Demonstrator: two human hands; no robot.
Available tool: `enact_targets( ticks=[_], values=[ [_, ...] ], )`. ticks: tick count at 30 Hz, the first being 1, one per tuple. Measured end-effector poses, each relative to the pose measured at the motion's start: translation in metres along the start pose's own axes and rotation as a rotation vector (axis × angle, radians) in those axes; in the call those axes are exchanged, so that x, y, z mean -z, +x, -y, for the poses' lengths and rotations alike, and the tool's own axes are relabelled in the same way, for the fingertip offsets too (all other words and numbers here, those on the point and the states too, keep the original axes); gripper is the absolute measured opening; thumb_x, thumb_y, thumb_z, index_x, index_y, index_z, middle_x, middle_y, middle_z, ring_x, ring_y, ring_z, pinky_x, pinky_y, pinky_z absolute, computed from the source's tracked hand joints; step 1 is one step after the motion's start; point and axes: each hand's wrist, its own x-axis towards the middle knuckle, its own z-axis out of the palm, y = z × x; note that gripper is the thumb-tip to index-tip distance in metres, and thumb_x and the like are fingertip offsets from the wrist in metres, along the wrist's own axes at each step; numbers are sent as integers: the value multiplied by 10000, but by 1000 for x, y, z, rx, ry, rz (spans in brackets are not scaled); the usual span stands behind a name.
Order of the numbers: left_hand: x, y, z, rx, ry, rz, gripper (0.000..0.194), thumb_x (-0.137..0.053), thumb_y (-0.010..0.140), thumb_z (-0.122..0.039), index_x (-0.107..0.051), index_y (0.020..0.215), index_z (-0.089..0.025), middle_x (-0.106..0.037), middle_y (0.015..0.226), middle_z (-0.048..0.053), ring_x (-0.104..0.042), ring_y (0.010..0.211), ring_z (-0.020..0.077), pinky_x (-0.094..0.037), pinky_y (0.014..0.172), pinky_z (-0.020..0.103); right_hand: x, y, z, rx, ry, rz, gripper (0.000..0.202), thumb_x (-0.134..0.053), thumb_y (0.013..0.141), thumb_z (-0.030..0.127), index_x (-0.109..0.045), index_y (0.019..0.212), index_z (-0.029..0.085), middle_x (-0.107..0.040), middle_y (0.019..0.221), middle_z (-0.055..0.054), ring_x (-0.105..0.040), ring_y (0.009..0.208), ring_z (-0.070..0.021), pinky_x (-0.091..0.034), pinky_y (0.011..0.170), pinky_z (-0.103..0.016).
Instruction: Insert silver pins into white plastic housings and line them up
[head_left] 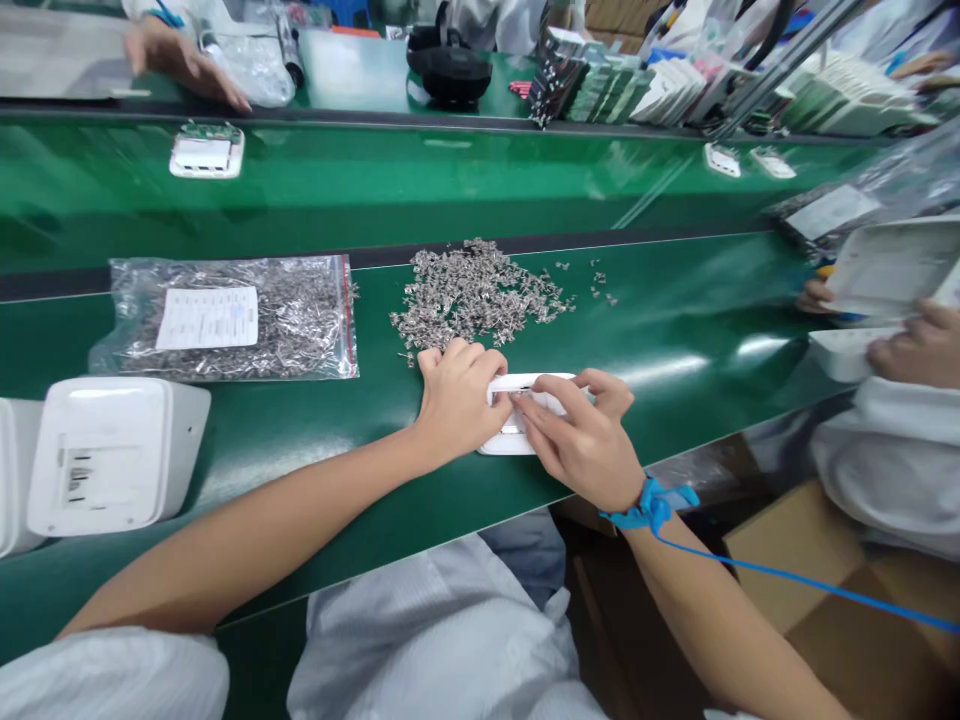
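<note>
A white plastic housing [512,443] lies on the green bench in front of me, its open side facing up. My left hand [459,402] is closed on its left end, fingers curled and thumb at the rim. Over the right part, my right hand [585,435] reaches into the housing with its fingertips pinched together; what they hold, if anything, is hidden. A blue strap with a cord [651,503] circles the right wrist. Just beyond my left hand spreads a pile of small metal clips [480,293].
To the left lies a clear bag of metal parts [300,318] with a white label. White housings [112,455] stand nearer me. Circuit boards in white frames [206,152] sit on the green strip beyond. A co-worker's hands [919,345] hold a white cover at right.
</note>
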Motion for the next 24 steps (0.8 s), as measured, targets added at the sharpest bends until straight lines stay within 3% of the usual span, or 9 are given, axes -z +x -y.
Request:
enact_targets(
  ticks=[4,7,10,12,14,18,21,24],
  values=[
    [-1,3,2,5,1,0,98,-644,760,-218,-583,837,-215,-652,840,-3,-549,928,215,-266,798,436,0,-1,4,-13,32,-4,265,-628,895,169,-716,1124,270,-644,1255,-75,-434,1143,-344,-375,923,-538],
    [4,1,0,-45,55,23,101,-648,783,-236,-588,860,-212,-655,871,13,-544,949,227,-271,789,433,7,-1,3,-24,94,-90,268,-657,867,178,-731,1093,301,-625,1294,-71,-457,1132,-345,-382,915,-540],
    [18,-14,-4,-72,174,42,73,-629,826,-229,-598,890,-210,-654,906,34,-538,964,240,-266,769,428,16,9,-18,-139,200,-360,219,-624,878,179,-730,1020,307,-675,1148,-61,-563,1015,-294,-397,915,-526],
    [33,-34,-4,-63,288,42,58,-605,846,-194,-608,902,-208,-657,906,43,-540,948,243,-258,752,424,16,23,-47,-266,225,-588,187,-562,909,183,-708,981,276,-696,981,-58,-613,921,-261,-418,908,-500],
    [52,-62,-1,-52,444,16,80,-578,865,-163,-624,915,-205,-666,893,50,-549,943,246,-253,737,416,6,41,-82,-357,197,-688,151,-534,922,222,-683,941,244,-696,890,-60,-628,880,-251,-441,862,-451],
    [90,-120,10,0,747,-153,101,-543,909,-190,-643,918,-189,-671,829,64,-572,910,246,-235,688,384,-38,64,-136,-386,107,-469,139,-522,882,265,-644,856,203,-688,835,-72,-604,855,-250,-403,769,-385],
    [111,-149,16,157,880,-211,145,-535,910,-253,-639,967,-170,-675,820,76,-584,896,260,-234,663,365,-67,63,-149,-411,27,-321,175,-558,846,287,-624,958,170,-672,882,-103,-571,898,-281,-362,757,-379],
    [121,-159,23,292,957,-218,225,-496,902,-317,-638,981,-161,-688,850,97,-579,897,288,-230,643,357,-75,55,-149,-411,-21,-214,212,-567,864,310,-611,1002,155,-654,958,-133,-533,936,-297,-331,745,-373]
  ],
)
